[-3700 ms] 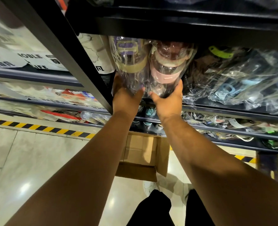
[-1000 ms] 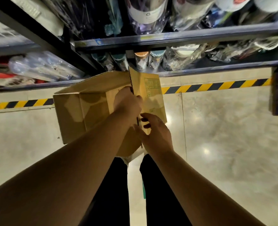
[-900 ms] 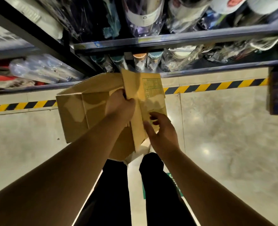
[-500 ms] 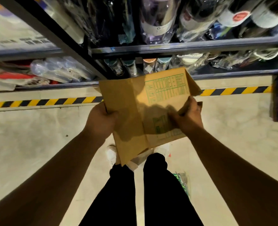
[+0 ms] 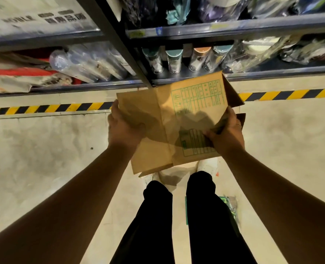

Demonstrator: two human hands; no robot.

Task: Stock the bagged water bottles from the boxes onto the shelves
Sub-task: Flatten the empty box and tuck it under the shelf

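Now a person is standing on a pale floor (image 5: 43,149) facing dark metal shelving (image 5: 224,31), looking down past black trousers at their own arms. Bagged water bottles (image 5: 188,60) are sitting on the low shelf just behind a cardboard box (image 5: 177,122), which is being held in the air between both hands. It looks pressed nearly flat, so I judge it emptied and being collapsed, a tidying step between loads. The left hand (image 5: 123,128) is closed over the box's left edge, thumb lying on the top face. The right hand (image 5: 224,134) is gripping the right edge, fingers curled under and thumb on the printed green label (image 5: 194,143). Next, I think, the flat box needs setting aside and a full one fetching. Compared with a second ago, the box was open and upright, with both hands close together at its flap; now they are spread wide to opposite edges.
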